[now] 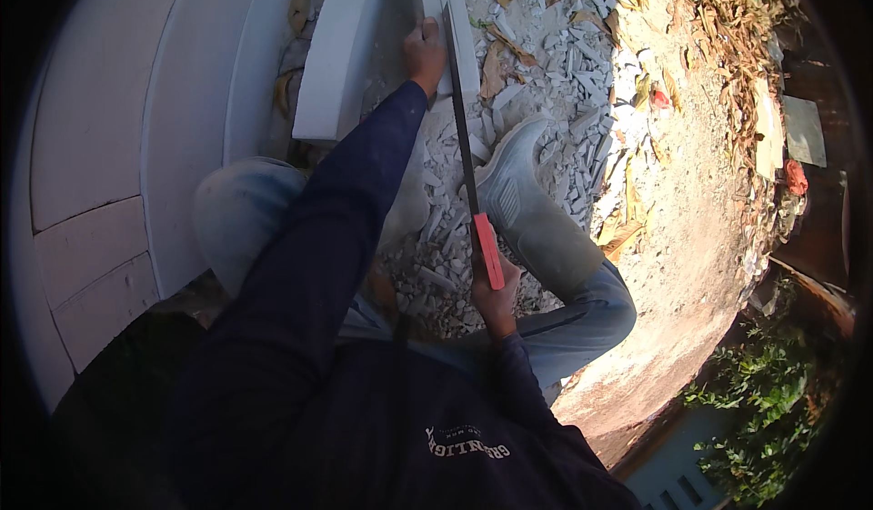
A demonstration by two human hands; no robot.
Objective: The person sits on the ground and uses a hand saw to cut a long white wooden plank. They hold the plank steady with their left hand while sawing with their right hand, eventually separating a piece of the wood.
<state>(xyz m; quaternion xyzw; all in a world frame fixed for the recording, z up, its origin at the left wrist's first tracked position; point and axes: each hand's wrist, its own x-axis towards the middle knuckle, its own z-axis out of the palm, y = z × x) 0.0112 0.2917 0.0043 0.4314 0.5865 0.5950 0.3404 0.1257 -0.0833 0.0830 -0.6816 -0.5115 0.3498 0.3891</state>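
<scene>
Saw [462, 124], long, straight and dark-bladed with a bright red handle [489, 254], runs up the middle of the view, its far part along a white, straight-edged block [465, 51]. The person's right hand [496, 299] is closed around the handle. The left hand [425, 55] lies curled on the block, fingertips hidden, so its grip cannot be told. Pale rubble [582, 137] lies below.

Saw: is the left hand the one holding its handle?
No, the right hand holds the saw by its red handle, while the left hand is up at the white block.
</scene>
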